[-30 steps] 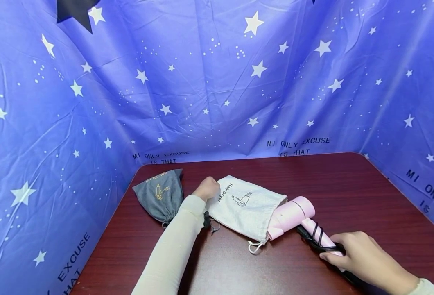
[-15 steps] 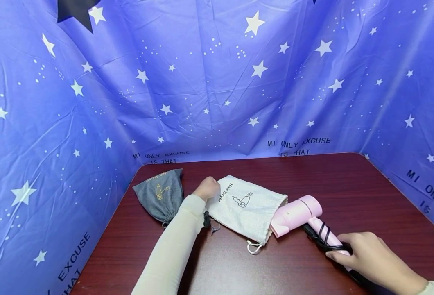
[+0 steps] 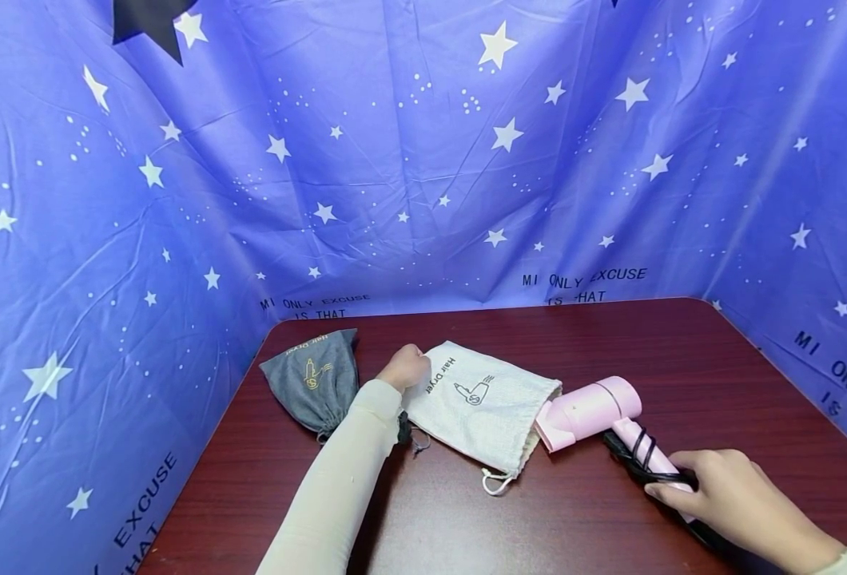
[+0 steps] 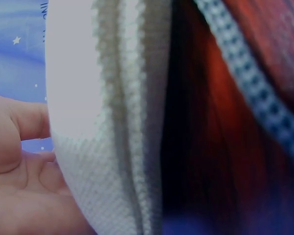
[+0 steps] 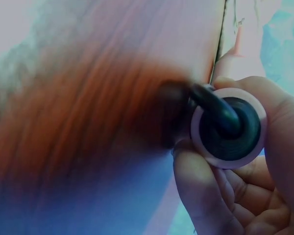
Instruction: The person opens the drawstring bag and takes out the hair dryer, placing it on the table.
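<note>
A white cloth drawstring pouch (image 3: 491, 407) printed "Hair Dryer" lies flat mid-table, its mouth facing right. At its far left end my left hand (image 3: 403, 367) pinches the fabric; in the left wrist view the pouch's seamed edge (image 4: 132, 127) covers part of my fingers (image 4: 34, 122). My right hand (image 3: 740, 499) grips the handle of a pink hair dryer (image 3: 589, 411), which has a black cord (image 3: 642, 467) wound round the handle. The dryer's nozzle tip is right at the pouch mouth. In the right wrist view, thumb and fingers encircle the handle's round end (image 5: 257, 122).
A grey drawstring pouch (image 3: 316, 379) with a gold dryer print lies left of my left forearm. The dark red wooden table (image 3: 481, 527) is enclosed by a blue star-patterned curtain (image 3: 395, 160). A white drawstring loop (image 3: 497, 481) hangs from the white pouch's mouth.
My right hand has drawn the hair dryer to the right, so its nozzle has slid out of the white pouch's mouth. The left hand and the pouch have stayed in place.
</note>
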{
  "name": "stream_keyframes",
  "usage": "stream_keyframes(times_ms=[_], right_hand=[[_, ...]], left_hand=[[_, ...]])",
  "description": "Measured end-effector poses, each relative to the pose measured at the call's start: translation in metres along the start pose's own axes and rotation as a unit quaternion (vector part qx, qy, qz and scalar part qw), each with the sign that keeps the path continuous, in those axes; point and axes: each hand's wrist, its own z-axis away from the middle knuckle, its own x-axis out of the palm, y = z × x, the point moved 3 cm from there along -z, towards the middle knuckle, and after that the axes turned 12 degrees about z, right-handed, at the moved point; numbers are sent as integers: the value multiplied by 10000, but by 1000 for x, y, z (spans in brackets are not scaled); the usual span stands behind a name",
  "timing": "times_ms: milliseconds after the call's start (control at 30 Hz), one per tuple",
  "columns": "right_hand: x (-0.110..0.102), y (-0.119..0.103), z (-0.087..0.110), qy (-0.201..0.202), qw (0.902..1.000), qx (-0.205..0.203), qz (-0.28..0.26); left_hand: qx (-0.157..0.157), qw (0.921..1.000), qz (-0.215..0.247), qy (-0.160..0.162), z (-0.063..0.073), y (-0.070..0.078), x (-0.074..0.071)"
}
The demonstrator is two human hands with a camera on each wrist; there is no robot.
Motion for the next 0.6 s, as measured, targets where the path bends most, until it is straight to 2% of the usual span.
stream_keyframes(times_ms=[267,600], right_hand=[[2,10,-2,61,9999,77,136],[4,25,-6,197,9997,131,47]], left_hand=[[55,10000,-72,5,2,1,-1],[45,10000,-41,-29,2,1,-1]])
